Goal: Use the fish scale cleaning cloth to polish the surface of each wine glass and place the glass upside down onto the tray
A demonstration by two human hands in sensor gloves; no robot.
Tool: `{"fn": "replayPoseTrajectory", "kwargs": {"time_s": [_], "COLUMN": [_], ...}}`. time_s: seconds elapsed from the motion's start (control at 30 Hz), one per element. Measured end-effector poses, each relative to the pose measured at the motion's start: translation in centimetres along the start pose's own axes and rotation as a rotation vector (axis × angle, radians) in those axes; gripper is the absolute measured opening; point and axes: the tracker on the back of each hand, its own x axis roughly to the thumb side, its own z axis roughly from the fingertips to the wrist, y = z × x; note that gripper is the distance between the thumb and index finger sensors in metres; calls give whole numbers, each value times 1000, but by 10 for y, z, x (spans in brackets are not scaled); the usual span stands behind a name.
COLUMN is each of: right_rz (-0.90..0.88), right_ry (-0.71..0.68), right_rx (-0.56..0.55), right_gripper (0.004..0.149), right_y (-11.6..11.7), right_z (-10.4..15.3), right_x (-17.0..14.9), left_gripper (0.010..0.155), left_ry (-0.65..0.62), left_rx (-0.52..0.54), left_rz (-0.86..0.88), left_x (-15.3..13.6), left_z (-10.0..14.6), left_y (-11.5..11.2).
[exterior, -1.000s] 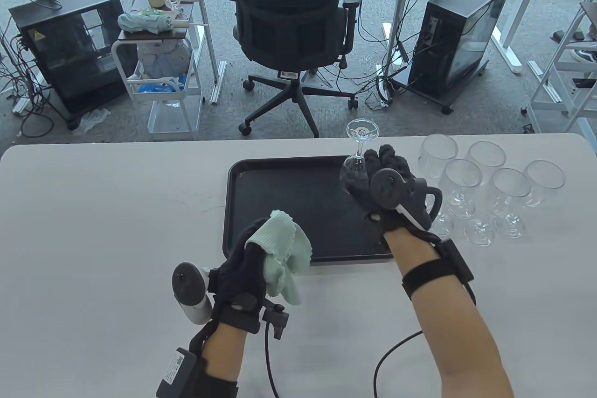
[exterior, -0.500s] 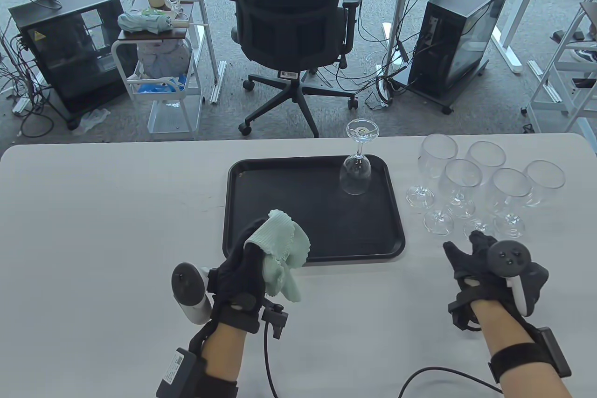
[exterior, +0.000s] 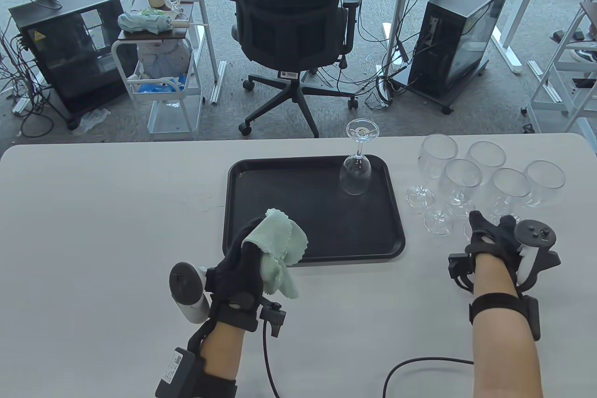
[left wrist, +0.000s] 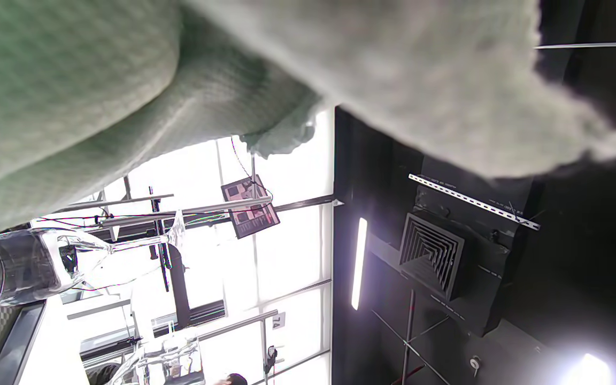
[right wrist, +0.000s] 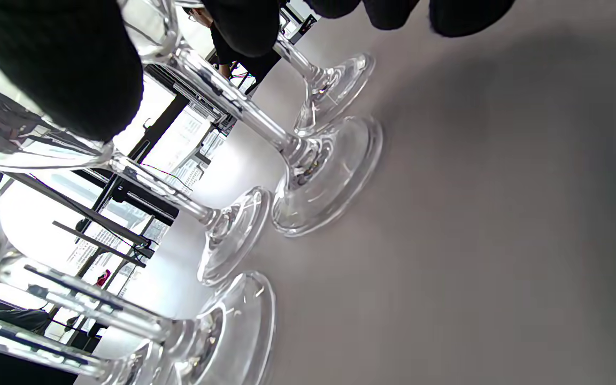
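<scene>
A black tray (exterior: pixel 261 211) lies mid-table. One wine glass (exterior: pixel 356 175) stands upside down at its far right corner, and it shows again as the inverted glass (left wrist: pixel 24 267) in the left wrist view. My left hand (exterior: pixel 247 248) hovers at the tray's near edge and grips the bunched pale green cloth (exterior: pixel 280 239), which fills the top of the left wrist view as the cloth (left wrist: pixel 99 80). Several upright glasses (exterior: pixel 461 176) stand right of the tray. My right hand (exterior: pixel 489 226) is at the stem of the front glass (exterior: pixel 510 183), thumb (right wrist: pixel 56 64) on one side, fingertips (right wrist: pixel 244 27) on the other, not closed on it.
Bare white table (exterior: pixel 102 230) spreads left of the tray and along the near edge. The glass bases (right wrist: pixel 329 171) stand close together. A black cable (exterior: pixel 419 363) lies near my right forearm. An office chair (exterior: pixel 291 20) stands beyond the far edge.
My right hand let go of the inverted glass on the tray, drew back to the near right, then moved forward to the front upright glass. My left hand barely moved with the cloth.
</scene>
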Motion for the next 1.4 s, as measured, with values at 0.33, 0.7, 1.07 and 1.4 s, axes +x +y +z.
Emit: {"fn": "replayPoseTrajectory", "kwargs": {"time_s": [0.33, 0.7, 1.07, 1.4], "right_rz": [-47, -46, 92, 629], "right_ry": [65, 8, -866, -1568], "right_rx": [-57, -27, -49, -130], "right_gripper": [57, 48, 46, 48], "right_y": [9, 4, -51, 17], "right_z": [-15, -5, 43, 221], "right_x": [-5, -10, -3, 55], "left_gripper": [56, 56, 57, 57], "left_ry": [15, 23, 22, -33], "left_rx": [28, 21, 24, -37], "left_rz": [22, 33, 31, 16], "left_x": [-3, -5, -6, 4], "left_z": [0, -1, -1, 0], "left_y": [9, 12, 10, -7]}}
